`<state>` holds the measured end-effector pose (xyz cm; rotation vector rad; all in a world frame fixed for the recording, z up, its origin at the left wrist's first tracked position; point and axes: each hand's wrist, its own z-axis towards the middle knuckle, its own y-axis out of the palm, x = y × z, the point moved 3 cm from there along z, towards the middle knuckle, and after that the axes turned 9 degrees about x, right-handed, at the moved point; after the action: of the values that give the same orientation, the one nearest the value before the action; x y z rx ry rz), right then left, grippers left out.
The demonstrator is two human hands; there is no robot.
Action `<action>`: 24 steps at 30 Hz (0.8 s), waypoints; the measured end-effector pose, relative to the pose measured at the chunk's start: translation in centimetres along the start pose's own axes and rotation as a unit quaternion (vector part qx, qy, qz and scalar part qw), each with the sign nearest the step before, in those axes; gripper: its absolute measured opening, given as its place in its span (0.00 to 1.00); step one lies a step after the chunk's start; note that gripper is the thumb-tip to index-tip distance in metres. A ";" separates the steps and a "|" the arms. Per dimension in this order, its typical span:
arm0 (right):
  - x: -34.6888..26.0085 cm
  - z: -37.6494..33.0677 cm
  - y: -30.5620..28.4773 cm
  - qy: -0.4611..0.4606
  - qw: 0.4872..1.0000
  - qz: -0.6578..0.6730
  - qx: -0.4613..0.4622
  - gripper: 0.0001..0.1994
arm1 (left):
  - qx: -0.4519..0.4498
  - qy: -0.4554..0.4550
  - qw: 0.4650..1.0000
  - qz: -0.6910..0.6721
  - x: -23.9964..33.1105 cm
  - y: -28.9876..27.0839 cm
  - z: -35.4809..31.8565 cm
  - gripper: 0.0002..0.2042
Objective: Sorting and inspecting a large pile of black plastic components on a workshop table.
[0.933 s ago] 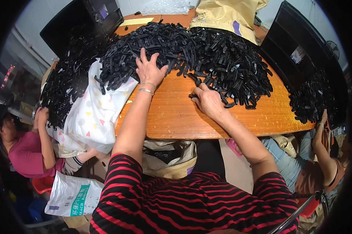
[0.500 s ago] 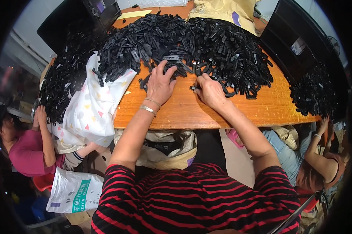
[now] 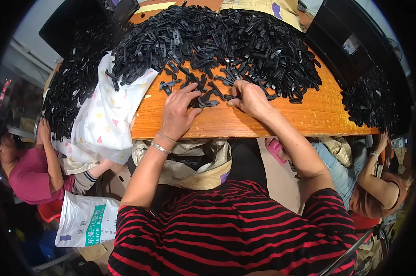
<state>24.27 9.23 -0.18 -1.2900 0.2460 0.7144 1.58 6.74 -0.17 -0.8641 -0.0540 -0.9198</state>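
Observation:
A big heap of small black plastic clip-like pieces (image 3: pixel 196 34) covers the far part of the wooden table (image 3: pixel 171 126). Several loose pieces (image 3: pixel 210 96) lie spread on the wood between my hands. My left hand (image 3: pixel 178 110) is palm down on the near side of these, fingers apart, its fingertips touching or just above them. My right hand (image 3: pixel 253 100) is closed, thumb and fingers pinched at the heap's near edge. A thin greyish thing shows by its fingertips; what it grips is too small to make out.
A patterned white cloth (image 3: pixel 109 110) hangs over the table's left edge. Below the front edge, an open woven sack (image 3: pixel 208 172) sits by my lap. Co-workers sit left and right, their hands (image 3: pixel 44 131) at other black heaps. Dark panels (image 3: pixel 350 46) stand at both sides.
My left hand has come nearer to me, away from the heap. More loose black pieces now lie spread between my hands. The right hand stays pinched near the same spot.

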 end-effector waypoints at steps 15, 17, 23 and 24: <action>0.4 -0.7 0.1 -0.012 0.999 -0.039 -0.017 0.12 | -0.045 0.049 0.996 0.055 -0.3 0.4 1.9 0.12; 0.5 -0.8 -0.2 -0.005 0.999 -0.032 -0.011 0.11 | -0.038 0.055 0.996 0.062 -0.2 0.8 2.2 0.11; 0.7 -1.1 -0.4 0.010 1.000 -0.014 0.005 0.10 | -0.018 0.000 0.999 0.050 -0.6 1.8 3.5 0.11; 0.8 -1.2 -0.4 0.003 1.000 -0.017 0.008 0.11 | -0.050 -0.018 0.996 0.074 -1.0 2.3 3.8 0.11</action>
<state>25.36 8.33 -0.64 -1.2794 0.2335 0.6779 3.76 10.65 0.58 -0.9650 0.0254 -0.7743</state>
